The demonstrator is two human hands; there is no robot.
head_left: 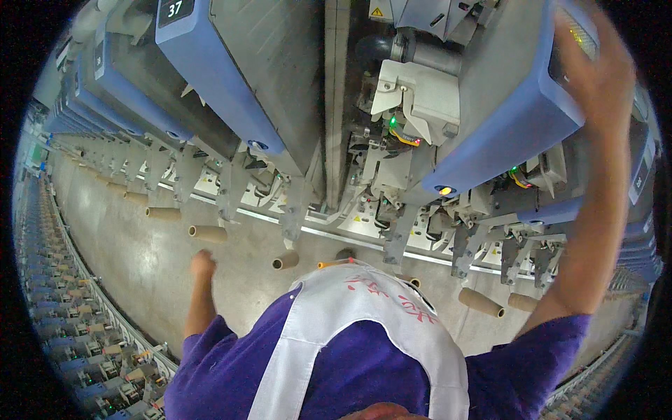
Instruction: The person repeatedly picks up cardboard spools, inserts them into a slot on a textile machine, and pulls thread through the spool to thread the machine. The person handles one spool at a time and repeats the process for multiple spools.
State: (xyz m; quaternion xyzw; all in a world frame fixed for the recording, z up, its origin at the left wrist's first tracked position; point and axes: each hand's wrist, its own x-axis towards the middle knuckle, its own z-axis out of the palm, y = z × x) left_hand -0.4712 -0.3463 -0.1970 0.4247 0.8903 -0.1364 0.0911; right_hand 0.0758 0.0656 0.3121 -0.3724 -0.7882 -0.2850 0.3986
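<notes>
My right hand point(598, 80) is raised at the upper right, against the end of a blue and grey machine housing point(521, 115). Its thumb and fingers are spread over a dark panel with a lit yellow-green display point(579, 35), partly covering it. Motion smears the fingertips. A small yellow light point(444, 190) glows on the lower end of this housing. On the left, my left hand point(203, 264) hangs low with curled fingers and nothing visible in it. Just beyond it is a brown tapered paper tube point(208, 233), apart from the hand.
Another blue and grey housing point(224, 77) stands to the left, with a long row receding behind it. Between the two is a mechanism with green and red lights point(404, 133). More paper tubes point(481, 302) line the row. A second machine row point(98, 357) runs along the lower left.
</notes>
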